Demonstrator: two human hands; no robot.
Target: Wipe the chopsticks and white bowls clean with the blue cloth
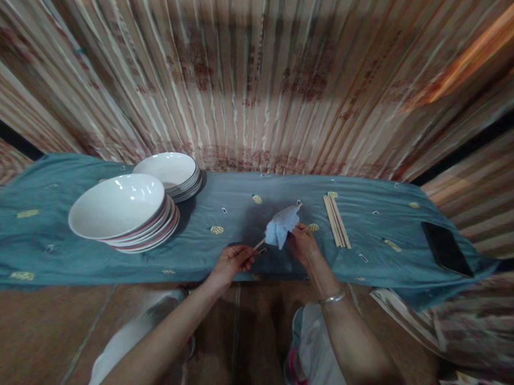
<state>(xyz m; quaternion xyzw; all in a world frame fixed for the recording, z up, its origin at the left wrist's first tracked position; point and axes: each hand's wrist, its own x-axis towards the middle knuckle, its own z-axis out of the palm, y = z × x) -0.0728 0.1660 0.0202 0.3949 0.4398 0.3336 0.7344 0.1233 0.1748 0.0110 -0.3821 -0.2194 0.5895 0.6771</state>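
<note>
Between my hands, above the front of the table, is a light wooden chopstick [260,244] with a pale blue cloth [281,225] around its middle. My left hand [236,259] pinches the chopstick's near end. On the other side, my right hand [301,241] is closed on the cloth, and the chopstick's far tip pokes out above it. Whether one stick or more is inside the cloth is hidden. Several matching chopsticks [337,221] lie side by side on the table, to the right of my right hand.
A teal patterned cloth covers the table [222,188]. On its left stand a stack of white bowls [120,208] and, behind it, a stack of white plates [167,171]. A black phone [446,248] lies near the right end. A pleated curtain [243,90] hangs behind.
</note>
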